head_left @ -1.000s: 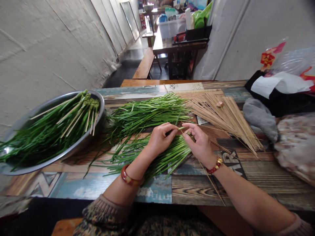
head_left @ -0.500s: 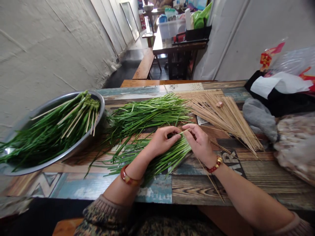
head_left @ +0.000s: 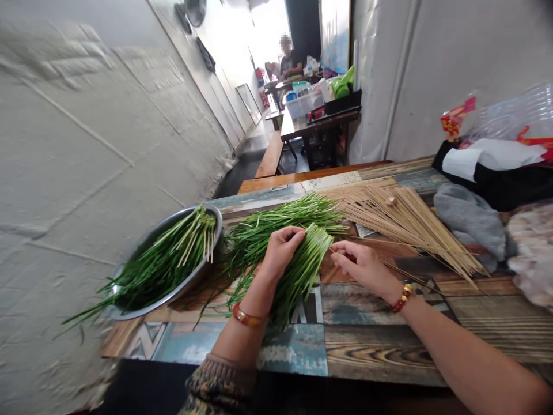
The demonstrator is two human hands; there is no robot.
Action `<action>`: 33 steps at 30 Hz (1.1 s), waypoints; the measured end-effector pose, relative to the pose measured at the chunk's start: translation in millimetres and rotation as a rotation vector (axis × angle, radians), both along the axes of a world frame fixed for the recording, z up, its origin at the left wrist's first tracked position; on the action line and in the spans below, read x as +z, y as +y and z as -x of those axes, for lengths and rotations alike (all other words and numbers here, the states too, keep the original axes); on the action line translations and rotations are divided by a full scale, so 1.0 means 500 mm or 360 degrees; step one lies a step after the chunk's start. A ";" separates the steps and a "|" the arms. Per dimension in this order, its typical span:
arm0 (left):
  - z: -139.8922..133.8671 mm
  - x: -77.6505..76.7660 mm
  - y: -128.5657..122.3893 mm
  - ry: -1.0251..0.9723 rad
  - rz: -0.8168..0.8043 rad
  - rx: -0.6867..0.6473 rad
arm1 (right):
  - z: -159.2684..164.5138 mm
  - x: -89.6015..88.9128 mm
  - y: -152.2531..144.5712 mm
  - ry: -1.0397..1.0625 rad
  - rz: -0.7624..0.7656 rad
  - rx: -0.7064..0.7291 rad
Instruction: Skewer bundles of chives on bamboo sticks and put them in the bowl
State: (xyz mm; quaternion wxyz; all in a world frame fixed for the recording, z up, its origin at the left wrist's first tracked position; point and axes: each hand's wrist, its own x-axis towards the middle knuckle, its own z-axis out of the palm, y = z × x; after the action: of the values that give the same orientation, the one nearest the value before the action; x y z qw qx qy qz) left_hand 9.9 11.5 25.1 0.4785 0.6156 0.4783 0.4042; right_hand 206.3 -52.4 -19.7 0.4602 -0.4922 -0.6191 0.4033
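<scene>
A fan of green garlic chives lies across the near middle of the table, its pale cut ends pointing away from me. My left hand pinches the chives near those ends from the left. At their right edge, my right hand has thumb and fingers pinched together on what looks like the end of a bamboo skewer; most of it is hidden. Behind lies a second pile of loose garlic chives. Many loose bamboo skewers are spread to the right.
On the left, a metal basin holds skewered chives. A grey plastic bag and a bag of pale food stand at the right. Farther back are another table, a bench and a seated person.
My view has tipped up and turned left. The chives are spread flatter into a fan. My right hand has moved to their right edge, and the skewer that stuck out below it no longer shows there.
</scene>
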 end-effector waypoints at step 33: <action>0.104 0.246 0.025 -0.0686 -0.0130 -0.0790 | 0.037 0.367 0.055 -0.1003 -0.0990 -0.0174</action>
State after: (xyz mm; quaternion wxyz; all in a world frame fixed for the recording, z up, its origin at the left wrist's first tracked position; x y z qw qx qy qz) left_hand -41.9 24.1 147.9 0.6276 0.6323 0.1849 0.4149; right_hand 188.0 -25.1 163.8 0.3958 -0.4611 -0.7942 0.0032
